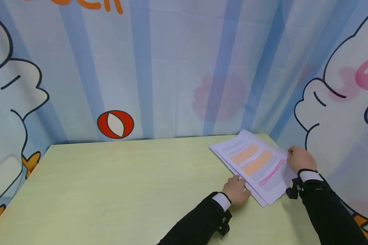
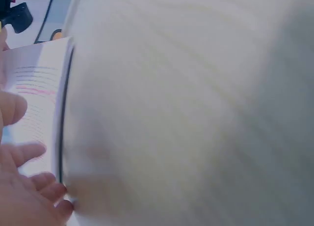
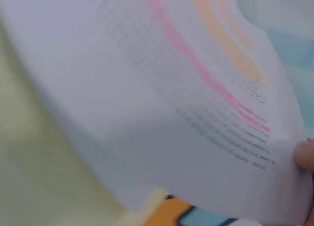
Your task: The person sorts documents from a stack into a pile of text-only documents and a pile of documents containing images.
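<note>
A stack of printed paper sheets, marked with orange and pink highlighter, is at the right part of the table. My right hand pinches its right edge. Over in the right wrist view, the sheets bow in a curve and the thumb presses on the margin. My left hand is at the left edge of the stack, low over the table. As the left wrist view has it, the thumb and forefinger stand apart in front of the page, while the other fingers bend against its edge.
The pale yellow table spreads to the left of the stack. A blue striped curtain with cartoon prints hangs along its back and sides. The right forearm crosses the table's right edge.
</note>
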`<act>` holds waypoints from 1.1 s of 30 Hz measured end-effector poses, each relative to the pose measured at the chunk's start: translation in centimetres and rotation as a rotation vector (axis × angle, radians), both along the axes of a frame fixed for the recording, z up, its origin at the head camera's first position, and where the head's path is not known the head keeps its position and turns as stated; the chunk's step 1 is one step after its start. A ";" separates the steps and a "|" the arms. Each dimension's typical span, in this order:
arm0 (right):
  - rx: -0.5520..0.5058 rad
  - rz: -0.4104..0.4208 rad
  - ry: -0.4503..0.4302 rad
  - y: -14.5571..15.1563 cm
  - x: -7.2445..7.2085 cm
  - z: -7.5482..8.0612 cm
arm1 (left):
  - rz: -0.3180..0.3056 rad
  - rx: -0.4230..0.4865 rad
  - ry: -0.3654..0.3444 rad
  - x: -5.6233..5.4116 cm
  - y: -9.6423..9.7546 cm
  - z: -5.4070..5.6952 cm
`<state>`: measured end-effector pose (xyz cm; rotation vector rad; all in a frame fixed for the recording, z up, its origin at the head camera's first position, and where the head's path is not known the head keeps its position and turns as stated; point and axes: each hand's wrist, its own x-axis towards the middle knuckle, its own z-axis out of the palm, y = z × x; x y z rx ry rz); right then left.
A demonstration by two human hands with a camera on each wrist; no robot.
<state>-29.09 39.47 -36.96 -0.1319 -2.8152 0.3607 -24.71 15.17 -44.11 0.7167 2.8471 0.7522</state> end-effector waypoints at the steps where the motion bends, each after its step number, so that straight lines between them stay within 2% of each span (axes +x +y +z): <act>1: -0.006 0.019 0.010 -0.1 -0.2 0.7 | 0.019 0.036 -0.018 -0.1 -0.1 0.3; 5: -0.060 0.086 0.051 -0.7 -1.0 3.7 | 0.098 0.176 -0.093 -0.8 -1.0 1.6; 7: -0.107 0.117 0.067 -1.2 -1.3 5.3 | 0.124 0.265 -0.119 -1.5 -1.6 1.8; 9: -0.164 0.127 0.081 -2.0 -1.6 6.6 | 0.150 0.395 -0.171 -2.2 -2.2 2.2; 12: -0.286 0.137 0.059 -3.4 -1.9 8.2 | 0.185 0.663 -0.264 -3.3 -3.6 3.1; 14: -0.376 0.135 0.048 -4.7 -2.1 8.7 | 0.235 0.824 -0.299 -4.1 -4.7 4.0; 16: -0.469 0.142 0.043 -6.2 -2.4 8.8 | 0.281 0.940 -0.317 -4.8 -6.3 5.1; 19: -0.616 0.141 0.068 -9.0 -2.8 8.1 | 0.333 1.044 -0.238 -5.9 -9.2 6.3; 22: -0.767 0.141 0.090 -12.5 -3.0 6.9 | 0.319 1.101 -0.096 -6.8 -12.8 7.5; 25: -0.909 0.145 0.114 -16.3 -3.0 5.6 | 0.307 1.102 0.029 -7.2 -16.7 8.8; 29: -1.068 0.206 0.101 -21.3 -2.5 4.0 | 0.381 0.991 0.105 -6.9 -22.2 10.2; 33: -1.141 0.274 0.031 -26.1 -1.6 2.3 | 0.497 0.901 0.147 -6.6 -27.2 10.7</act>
